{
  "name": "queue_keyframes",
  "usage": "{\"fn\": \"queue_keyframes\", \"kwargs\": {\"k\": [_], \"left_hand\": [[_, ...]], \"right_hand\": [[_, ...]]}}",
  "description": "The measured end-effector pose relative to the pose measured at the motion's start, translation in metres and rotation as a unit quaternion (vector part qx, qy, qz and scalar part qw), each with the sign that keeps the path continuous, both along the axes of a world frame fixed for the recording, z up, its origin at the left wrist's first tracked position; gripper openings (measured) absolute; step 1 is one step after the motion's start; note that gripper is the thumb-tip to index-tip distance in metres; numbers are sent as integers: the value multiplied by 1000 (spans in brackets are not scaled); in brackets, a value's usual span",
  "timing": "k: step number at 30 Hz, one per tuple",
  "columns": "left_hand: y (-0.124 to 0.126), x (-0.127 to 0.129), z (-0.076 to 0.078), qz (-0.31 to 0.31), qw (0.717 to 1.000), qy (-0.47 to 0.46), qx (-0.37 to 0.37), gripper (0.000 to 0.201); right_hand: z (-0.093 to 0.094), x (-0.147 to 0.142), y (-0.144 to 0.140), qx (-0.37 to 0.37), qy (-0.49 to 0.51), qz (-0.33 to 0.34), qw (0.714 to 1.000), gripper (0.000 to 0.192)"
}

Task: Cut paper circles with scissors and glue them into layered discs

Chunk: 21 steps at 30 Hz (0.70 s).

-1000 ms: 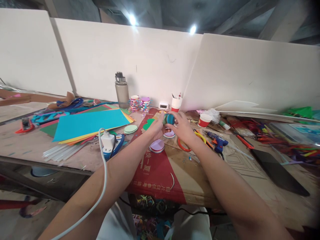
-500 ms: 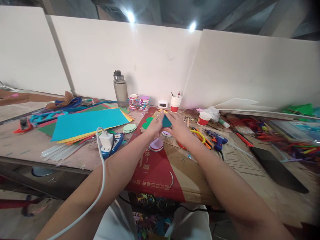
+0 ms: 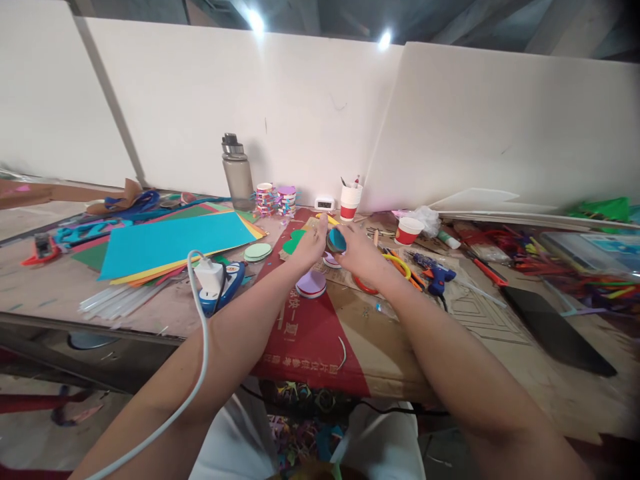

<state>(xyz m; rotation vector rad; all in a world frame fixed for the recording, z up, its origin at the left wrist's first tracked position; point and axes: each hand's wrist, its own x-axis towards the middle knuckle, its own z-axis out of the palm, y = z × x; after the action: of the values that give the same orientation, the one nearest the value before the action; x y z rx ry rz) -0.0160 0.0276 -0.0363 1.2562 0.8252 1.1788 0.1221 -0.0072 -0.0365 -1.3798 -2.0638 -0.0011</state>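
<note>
Teal paper disc [image 3: 337, 239], small and curled, is sitting between both of our hands, lifted just above the middle of the worktop [image 3: 75, 287] toward its far edge. We are pinching it from the left with our left hand [image 3: 312, 242], fingers closed on its rim, and our right hand [image 3: 361, 256] is closing on it from the other side, so both are gripping the same piece. We judge that we are shaping or pressing the disc, and the next move is calling for a steady pinch so the paper bends without creasing. Just below the hands, a lilac disc with a red rim [image 3: 311, 284] is lying on the red sheet [image 3: 310, 340], and a blue glue gun [image 3: 436, 273] is resting near the right hand. Our fingertips are hiding most of the teal piece, so we cannot tell whether it is one layer or several.
</note>
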Motion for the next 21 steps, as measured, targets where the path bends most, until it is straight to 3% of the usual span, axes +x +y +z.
{"fn": "queue_keyframes", "kwargs": {"k": [3, 6, 10, 13, 17, 21], "left_hand": [[1, -5, 7, 56, 997, 31, 30, 42], [4, -10, 11, 102, 994, 27, 29, 45], [6, -15, 15, 111, 994, -13, -7, 43], [6, -17, 16, 107, 993, -29, -29, 39], [5, -16, 16, 97, 994, -37, -38, 38], [6, -16, 14, 85, 995, -42, -34, 37]], "right_hand": [[5, 7, -1, -36, -15, -9, 999, 38], [16, 14, -7, -118, -93, 3, 989, 36], [28, 15, -22, -231, -230, 44, 944, 51], [29, 7, -30, -273, -278, 60, 919, 65], [26, 0, -34, -288, -295, 77, 908, 74], [27, 5, -31, -308, -239, 67, 919, 75]]}}
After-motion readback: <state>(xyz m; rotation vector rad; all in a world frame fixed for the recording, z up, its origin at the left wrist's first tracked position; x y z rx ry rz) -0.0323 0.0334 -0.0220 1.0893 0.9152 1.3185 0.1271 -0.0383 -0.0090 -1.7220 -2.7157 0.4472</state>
